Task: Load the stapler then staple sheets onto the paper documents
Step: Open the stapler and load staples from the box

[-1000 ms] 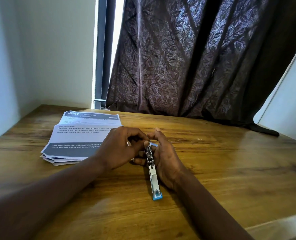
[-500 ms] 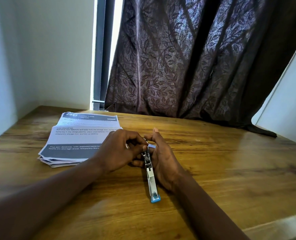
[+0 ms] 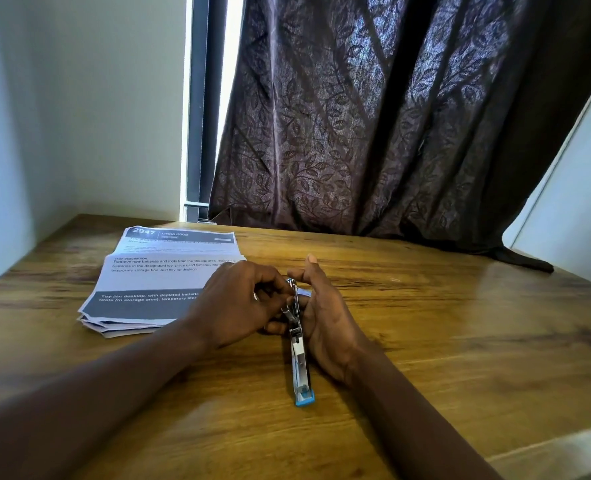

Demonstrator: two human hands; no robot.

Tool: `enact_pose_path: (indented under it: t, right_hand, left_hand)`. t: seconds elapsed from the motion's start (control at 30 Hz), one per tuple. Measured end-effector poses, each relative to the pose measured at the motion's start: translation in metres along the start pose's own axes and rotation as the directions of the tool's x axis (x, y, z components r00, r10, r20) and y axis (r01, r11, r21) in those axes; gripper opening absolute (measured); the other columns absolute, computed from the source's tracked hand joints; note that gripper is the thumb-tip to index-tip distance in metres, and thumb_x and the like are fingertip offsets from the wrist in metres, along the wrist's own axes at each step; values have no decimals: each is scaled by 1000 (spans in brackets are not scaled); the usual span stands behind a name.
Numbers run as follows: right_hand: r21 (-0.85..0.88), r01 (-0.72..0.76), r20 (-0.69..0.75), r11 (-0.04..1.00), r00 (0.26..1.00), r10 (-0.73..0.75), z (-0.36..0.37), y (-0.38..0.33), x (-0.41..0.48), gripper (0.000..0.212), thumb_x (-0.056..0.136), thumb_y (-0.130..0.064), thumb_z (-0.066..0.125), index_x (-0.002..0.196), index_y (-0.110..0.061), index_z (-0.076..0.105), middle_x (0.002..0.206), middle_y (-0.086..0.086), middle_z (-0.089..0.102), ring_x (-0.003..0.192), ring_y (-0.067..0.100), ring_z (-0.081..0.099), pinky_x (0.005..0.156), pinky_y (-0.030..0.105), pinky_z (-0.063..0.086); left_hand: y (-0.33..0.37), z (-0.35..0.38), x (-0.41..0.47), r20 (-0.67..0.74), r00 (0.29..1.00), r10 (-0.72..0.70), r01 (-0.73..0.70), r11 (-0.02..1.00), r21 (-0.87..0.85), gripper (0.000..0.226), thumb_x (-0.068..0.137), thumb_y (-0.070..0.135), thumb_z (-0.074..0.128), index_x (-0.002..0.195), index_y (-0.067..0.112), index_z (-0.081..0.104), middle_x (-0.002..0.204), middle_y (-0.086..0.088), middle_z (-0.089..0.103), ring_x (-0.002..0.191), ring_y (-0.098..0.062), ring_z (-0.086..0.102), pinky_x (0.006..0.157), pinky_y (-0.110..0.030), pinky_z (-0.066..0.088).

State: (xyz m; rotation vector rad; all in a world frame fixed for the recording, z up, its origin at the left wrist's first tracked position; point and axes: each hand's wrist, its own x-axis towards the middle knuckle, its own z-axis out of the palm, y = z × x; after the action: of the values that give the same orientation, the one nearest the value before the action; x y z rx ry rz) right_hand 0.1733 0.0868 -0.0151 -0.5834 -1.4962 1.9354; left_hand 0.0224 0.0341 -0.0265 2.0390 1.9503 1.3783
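Head view: a stapler (image 3: 301,370) sits mid-table, its blue near end resting on the wooden table (image 3: 460,341). The left hand (image 3: 238,306) pinches the far metal end with curled fingers. The right hand (image 3: 325,317) cups the stapler from the right, thumb raised (both grips are closed on it). Printed papers (image 3: 148,282) lie stacked just left of the hands. A dark curtain (image 3: 391,133) hangs behind.

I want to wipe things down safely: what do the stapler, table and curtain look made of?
The stapler: shiny metal body, judging by its bright glints, with a light blue end, probably plastic.
The table: brown wood grain, smooth with a slight sheen; solid wood or laminate, I cannot tell.
The curtain: dark fabric hanging in soft folds, with a leaf pattern.
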Motion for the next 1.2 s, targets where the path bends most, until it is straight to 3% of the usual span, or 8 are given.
enact_pose_path:
  t: [0.27, 0.37, 0.5, 0.67, 0.8, 0.93, 1.1, 1.2]
  right_hand:
    - [-37, 15, 1, 999, 1000, -15, 2, 1, 2, 65, 97, -59, 43, 138, -9, 42, 88, 10, 71, 66, 21, 66, 64, 40, 50]
    - [-36, 22, 40, 999, 999, -21, 3, -1, -1, 66, 91, -61, 45, 132, -9, 49, 86, 10, 70, 67, 19, 66, 62, 39, 48]
    - [-19, 27, 45, 999, 999, -26, 2, -2, -1, 64, 85, -65, 48, 126, -17, 50, 88, 15, 64, 66, 21, 63, 64, 40, 48]
    - [-23, 21, 37, 1000, 999, -20, 0, -2, -1, 66, 89, -67, 46, 130, -15, 45, 104, 25, 59, 68, 25, 59, 64, 40, 50]
    - [-19, 15, 35, 1000, 999, -14, -3, 1, 2, 70, 90, -68, 49, 133, -13, 47, 109, 27, 63, 72, 27, 60, 65, 41, 51]
    - [-43, 28, 102, 999, 995, -24, -3, 1, 0, 58, 92, -64, 48, 123, -18, 64, 105, 19, 70, 75, 26, 61, 67, 40, 48]
    - [-100, 36, 92, 994, 995, -27, -2, 0, 0, 66, 85, -66, 51, 139, -29, 40, 98, 15, 71, 70, 24, 68, 58, 33, 39]
    - [-99, 40, 121, 994, 992, -28, -1, -1, -1, 65, 85, -63, 51, 139, -28, 41, 96, 16, 71, 70, 26, 69, 53, 30, 36]
  left_hand:
    - [0, 0, 1, -31, 999, -19, 19, 1000, 11, 6, 85, 37, 77, 89, 41, 75, 78, 20, 74, 76, 2, 68, 73, -32, 57]
    - [-1, 1, 1, -32, 996, -84, 83, 996, -37, 9, 83, 38, 79, 87, 39, 72, 74, 18, 72, 71, 2, 68, 68, -29, 56]
    - [-2, 2, 2, 27, 984, -174, 176, 975, -133, 9, 82, 34, 81, 84, 35, 73, 75, 15, 74, 69, -1, 70, 74, -42, 60]
    - [1, 4, 0, 55, 971, -233, 239, 957, -162, 8, 83, 30, 80, 80, 31, 73, 76, 12, 75, 74, -6, 72, 79, -45, 60]
    - [5, 2, 0, 127, 963, -237, 261, 938, -230, 23, 79, 31, 81, 97, 33, 67, 81, 12, 75, 74, -9, 73, 80, -48, 60]
    - [6, 1, -1, 153, 957, -247, 278, 930, -238, 50, 77, 25, 85, 115, 35, 55, 82, 10, 72, 71, -7, 71, 79, -45, 60]
    - [10, -1, 1, 129, 939, -320, 345, 857, -384, 50, 74, 26, 90, 114, 25, 61, 72, -1, 72, 54, -16, 66, 56, -37, 54]
    - [9, -4, 3, 109, 924, -367, 372, 794, -481, 38, 74, 11, 88, 105, 16, 66, 67, -4, 72, 51, -19, 64, 57, -37, 51]
